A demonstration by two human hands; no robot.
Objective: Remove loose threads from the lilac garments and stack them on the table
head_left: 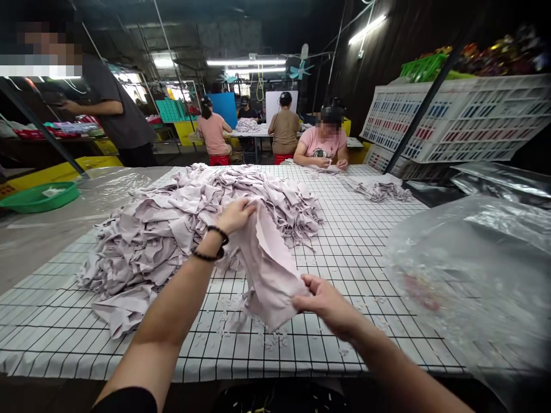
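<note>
A pale mauve fabric piece (271,258) is stretched between my two hands above the table. My left hand (236,215), with dark bead bracelets at the wrist, pinches its upper end. Its lower right corner is gripped between the thumb and fingers of my right hand (321,301). Behind and to the left lies a large heap of similar fabric pieces (150,235), which my left hand overlaps in view. Small fabric scraps (271,338) are scattered on the table under the held piece.
A white cloth with black grid lines (353,252) covers the table. Clear plastic bags (482,275) bulge over its right side. At the far edge a co-worker (325,143) handles fabric near a smaller pile (379,188). A green basket (41,197) sits left; white crates (451,117) stand right.
</note>
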